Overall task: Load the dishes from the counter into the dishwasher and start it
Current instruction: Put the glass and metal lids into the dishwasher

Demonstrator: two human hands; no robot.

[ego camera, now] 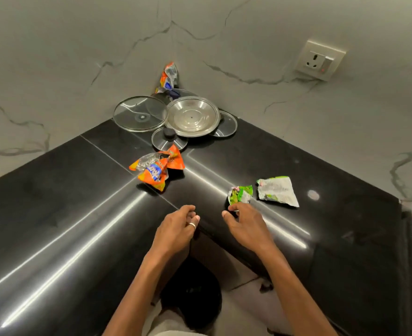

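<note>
Steel plate (192,116) and glass lid (140,113) sit upper centre on counter (54,202), slick, lid fragile, grab rims; left hand (175,229) loosely curled, empty, right hand (246,224) seemingly pinching green wrapper (240,194).

Home kitchen corner, black stone counter (79,202), pot lids (140,113), marble wall, socket (320,59)

Left forearm (137,287) and right forearm (294,287) are bare up to the frame edge. Left hand (175,229) has a plain silver-coloured ring (192,225) on one finger, at the hand's 3 o'clock side. Right hand (246,226) has a short thumbnail. Pale fabric (168,327) sits at frame 6 o'clock between the arms, likely a garment; can't tell which.
</note>
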